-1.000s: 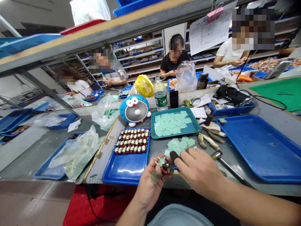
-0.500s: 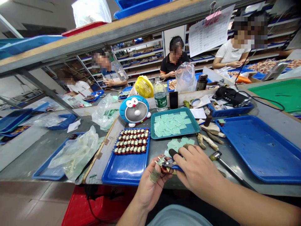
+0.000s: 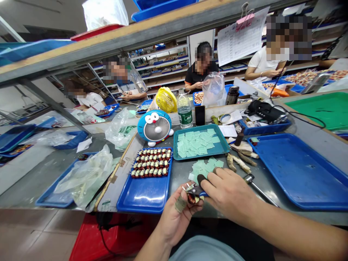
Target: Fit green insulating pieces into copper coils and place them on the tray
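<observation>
My left hand holds a small copper-wound coil between thumb and fingers, a cloth wrap on one finger. My right hand is closed around blue-handled pliers, whose jaws are at the coil's wire ends; dark covers sit on its fingertips. Beyond the hands lies a loose pile of pale green squares. More of these squares fill a teal tray. Rows of finished-looking coils stand in the upper part of a blue tray to the left.
A hammer-like tool lies right of my right hand, near a large blue tray. Behind stand a cartoon fan, a water bottle and a phone. An overhead shelf crosses the view; several people sit beyond.
The coil has turned slightly in my left hand, and the pliers' jaws now lie across its wire ends. My right hand has shifted a little. The view has moved slightly.
</observation>
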`<state>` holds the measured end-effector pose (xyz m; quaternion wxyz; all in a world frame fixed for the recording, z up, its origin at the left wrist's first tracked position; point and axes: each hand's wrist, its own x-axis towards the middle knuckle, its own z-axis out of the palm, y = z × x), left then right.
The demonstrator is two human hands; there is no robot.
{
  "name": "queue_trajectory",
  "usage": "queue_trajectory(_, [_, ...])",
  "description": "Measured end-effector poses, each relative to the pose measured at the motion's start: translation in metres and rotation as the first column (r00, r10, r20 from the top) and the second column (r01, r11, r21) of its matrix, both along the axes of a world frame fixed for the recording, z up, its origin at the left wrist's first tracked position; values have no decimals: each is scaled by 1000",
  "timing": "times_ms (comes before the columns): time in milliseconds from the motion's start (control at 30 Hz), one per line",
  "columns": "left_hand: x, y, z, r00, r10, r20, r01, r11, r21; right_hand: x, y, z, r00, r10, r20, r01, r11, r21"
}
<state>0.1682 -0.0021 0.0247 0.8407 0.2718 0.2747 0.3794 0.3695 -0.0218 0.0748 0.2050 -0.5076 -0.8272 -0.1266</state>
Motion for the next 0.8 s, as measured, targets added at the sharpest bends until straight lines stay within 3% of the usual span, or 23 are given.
queue_trajectory(133, [-1,3,-2,1000,12,7,-12,1000,1,16,-4,-18,930,-153,-335,125,987,-105])
queue_trajectory(233, [-3,6,-1,1000,15,-18,-16,1000,-22,24,-13,-38,740,-372,-561,171,910,-378])
queue_trajectory(300, [-3,8,-1,999,16,-52,-18,999,-28,20,-22,-48,577,-475,-665,106,850,-515])
queue_trajectory(367, [0,9,0,993,44,-113,-43,999,9,8,-30,-52,403,-520,-753,-6,821,-570])
queue_trajectory(467, [10,11,1,962,123,-242,-89,985,147,-18,-34,-55,144,-515,-845,-222,815,-535])
queue_trajectory(533, [18,11,3,936,142,-322,-76,975,208,-33,-32,-58,18,-491,-871,-305,827,-472])
queue_trajectory(633, [24,12,8,899,163,-407,-62,966,249,-43,-26,-66,-57,-458,-887,-306,854,-421])
queue_trajectory(800, [22,9,19,872,145,-468,-10,960,279,-38,-21,-66,-120,-478,-870,-362,837,-409])
